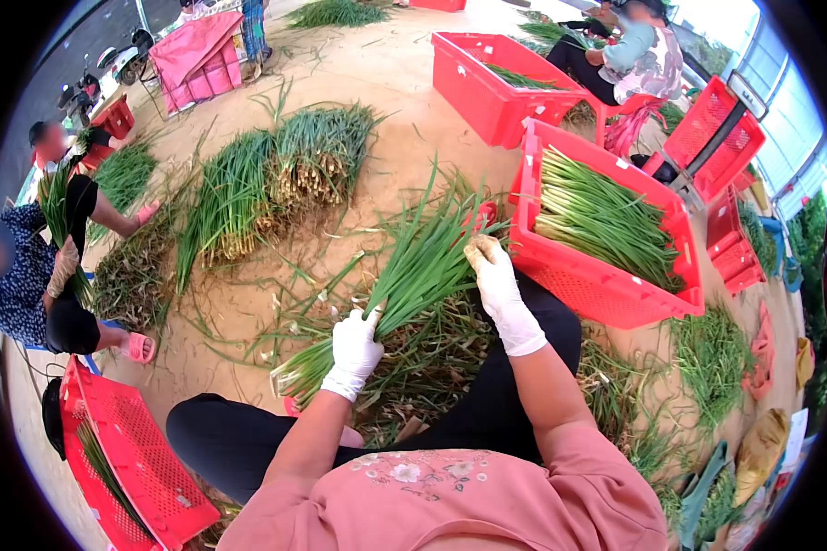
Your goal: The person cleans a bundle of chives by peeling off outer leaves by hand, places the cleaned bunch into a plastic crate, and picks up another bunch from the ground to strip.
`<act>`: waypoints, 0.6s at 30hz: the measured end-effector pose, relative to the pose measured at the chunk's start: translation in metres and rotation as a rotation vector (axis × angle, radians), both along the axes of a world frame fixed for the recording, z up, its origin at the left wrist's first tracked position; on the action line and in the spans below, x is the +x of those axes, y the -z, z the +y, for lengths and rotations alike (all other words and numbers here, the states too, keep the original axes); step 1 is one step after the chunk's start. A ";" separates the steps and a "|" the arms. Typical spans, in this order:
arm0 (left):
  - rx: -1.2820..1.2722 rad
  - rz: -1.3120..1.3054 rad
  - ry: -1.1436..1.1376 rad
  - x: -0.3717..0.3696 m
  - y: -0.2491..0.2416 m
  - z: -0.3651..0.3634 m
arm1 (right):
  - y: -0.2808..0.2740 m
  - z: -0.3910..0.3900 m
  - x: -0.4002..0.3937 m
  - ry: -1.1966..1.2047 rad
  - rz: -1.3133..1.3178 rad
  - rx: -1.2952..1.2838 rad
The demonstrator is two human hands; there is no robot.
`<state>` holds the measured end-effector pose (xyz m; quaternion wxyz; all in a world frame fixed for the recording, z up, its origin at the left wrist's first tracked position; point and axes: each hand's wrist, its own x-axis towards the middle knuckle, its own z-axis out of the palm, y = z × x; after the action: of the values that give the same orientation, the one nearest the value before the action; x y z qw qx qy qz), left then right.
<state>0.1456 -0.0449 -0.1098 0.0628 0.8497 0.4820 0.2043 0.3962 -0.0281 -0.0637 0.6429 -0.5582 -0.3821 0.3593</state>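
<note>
While my left hand (pixel 354 356) clasps the green bunch (pixel 415 271) centre-frame, my right hand (pixel 501 292) curls, grip unclear. Likely light, bruisable; hold stems (pixel 305 365).

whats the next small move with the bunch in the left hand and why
Probably bring the right hand in to pick over the green bunch: the left hand holds it near the white ends, the right hand is close by the leafy part, and loose leaves lie beneath, while the stalks in the red crate look neatly lined up.
</note>
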 end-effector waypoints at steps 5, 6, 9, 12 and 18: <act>0.006 0.023 0.030 -0.002 0.002 -0.003 | -0.034 0.006 0.038 0.426 -0.460 0.174; 0.008 0.018 0.026 -0.004 0.004 -0.004 | -0.037 0.009 0.053 0.548 -0.827 0.161; 0.023 0.060 0.034 -0.007 0.006 -0.006 | -0.035 0.011 0.061 0.387 -0.734 0.021; 0.056 0.060 0.052 -0.009 0.002 -0.008 | -0.036 0.007 0.044 0.031 -0.057 -0.143; 0.133 0.040 0.075 -0.015 0.009 -0.007 | -0.016 0.007 0.054 0.338 -1.126 -0.138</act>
<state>0.1309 -0.0521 -0.1183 0.0042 0.8733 0.4366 0.2162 0.4498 -0.0210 -0.0479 0.3515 -0.7567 -0.5461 -0.0756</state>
